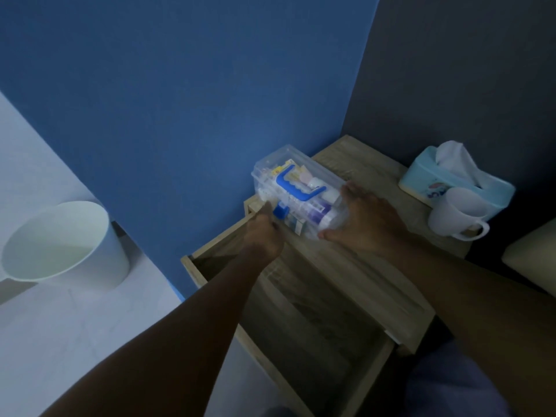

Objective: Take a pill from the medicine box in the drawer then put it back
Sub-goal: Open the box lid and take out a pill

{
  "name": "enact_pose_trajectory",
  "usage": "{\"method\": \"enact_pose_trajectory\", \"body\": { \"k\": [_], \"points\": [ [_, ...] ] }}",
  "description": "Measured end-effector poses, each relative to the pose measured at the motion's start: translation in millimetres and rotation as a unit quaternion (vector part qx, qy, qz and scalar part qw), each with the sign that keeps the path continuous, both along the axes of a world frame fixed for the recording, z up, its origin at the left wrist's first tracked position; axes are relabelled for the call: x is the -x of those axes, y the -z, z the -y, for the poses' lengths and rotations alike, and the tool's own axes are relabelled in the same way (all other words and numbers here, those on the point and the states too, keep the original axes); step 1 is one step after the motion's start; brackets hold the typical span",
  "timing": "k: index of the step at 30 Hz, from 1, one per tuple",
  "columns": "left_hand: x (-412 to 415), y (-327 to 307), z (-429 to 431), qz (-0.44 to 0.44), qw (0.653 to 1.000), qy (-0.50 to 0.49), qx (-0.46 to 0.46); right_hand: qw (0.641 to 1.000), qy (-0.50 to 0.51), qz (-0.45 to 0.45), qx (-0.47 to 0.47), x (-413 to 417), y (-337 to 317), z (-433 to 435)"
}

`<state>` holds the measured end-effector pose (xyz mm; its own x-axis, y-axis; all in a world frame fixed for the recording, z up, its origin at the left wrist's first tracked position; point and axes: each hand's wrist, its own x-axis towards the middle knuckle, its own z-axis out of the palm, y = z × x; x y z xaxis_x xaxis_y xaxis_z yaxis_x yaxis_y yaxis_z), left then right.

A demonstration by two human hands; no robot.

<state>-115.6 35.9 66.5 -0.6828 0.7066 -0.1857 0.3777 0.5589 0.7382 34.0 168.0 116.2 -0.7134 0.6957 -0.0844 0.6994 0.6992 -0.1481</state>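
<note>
A clear plastic medicine box [293, 179] with a blue handle and a blue front latch rests on the wooden nightstand top [367, 176], against the blue wall. Packets and a white bottle show through its lid. My left hand [264, 233] pinches at the blue latch on the box's near left side. My right hand [364, 221] lies spread over the box's right end, fingers pressing its lid and side. Below the hands, the wooden drawer [207, 278] stands pulled out, and its inside looks dark and bare.
A light blue tissue box [421, 179] and a white mug [454, 215] stand at the right of the nightstand. A white bin [90, 254] sits on the pale floor to the left. A cushion edge shows at far right.
</note>
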Motion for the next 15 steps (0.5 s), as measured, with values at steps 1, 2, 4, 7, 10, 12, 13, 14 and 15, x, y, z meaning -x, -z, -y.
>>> {"method": "enact_pose_trajectory", "body": {
  "k": [1,2,4,7,10,12,13,14,15],
  "points": [
    [1,-3,1,-0.007,1.000,-0.002,-0.003,1.000,0.007,-0.023,0.016,-2,-3,-3],
    [0,-6,2,-0.015,1.000,-0.001,-0.002,0.998,0.016,-0.054,0.040,-5,-7,-5],
    [-2,-11,4,-0.022,1.000,0.007,0.009,0.989,0.029,-0.111,0.092,-10,-15,-7],
    [-4,-15,4,-0.041,0.997,0.054,0.034,0.982,-0.013,-0.172,0.080,-14,-29,-12],
    [-3,-18,-1,-0.108,0.988,0.108,0.039,0.968,-0.094,-0.232,0.033,-13,-39,-13],
    [-2,-17,-6,-0.186,0.970,0.147,0.053,0.951,-0.147,-0.271,-0.028,-11,-43,-16],
    [0,-17,-8,-0.216,0.960,0.163,0.067,0.944,-0.165,-0.279,-0.062,-9,-45,-17],
    [2,-16,-10,-0.233,0.953,0.175,0.085,0.938,-0.175,-0.283,-0.093,-8,-47,-19],
    [4,-14,-11,-0.236,0.949,0.183,0.102,0.932,-0.181,-0.285,-0.128,-8,-48,-21]
  ]
}}
